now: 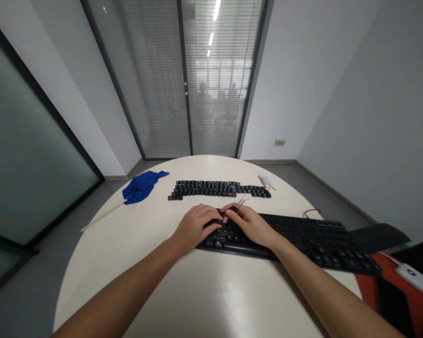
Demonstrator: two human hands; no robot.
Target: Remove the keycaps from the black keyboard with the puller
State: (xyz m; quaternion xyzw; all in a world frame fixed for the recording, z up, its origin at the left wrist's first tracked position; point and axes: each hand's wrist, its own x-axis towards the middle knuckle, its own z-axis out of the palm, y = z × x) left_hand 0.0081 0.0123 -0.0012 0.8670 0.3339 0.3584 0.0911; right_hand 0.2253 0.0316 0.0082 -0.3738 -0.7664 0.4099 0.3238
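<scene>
Keyboard (303,239), centre-right of frame: rigid, light; keycaps small, brittle. Left hand (193,225) flat on left-end keys, fingers together. Right hand (250,224) fingertips pinched on one keycap (232,210); grip by cap edges.

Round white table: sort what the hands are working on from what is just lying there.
In hand: left hand and right hand on the black computer keyboard; row of loose black keycaps; thin wire tool.

Lying about: crumpled blue cloth; small white wad; thin pale stick.
</scene>
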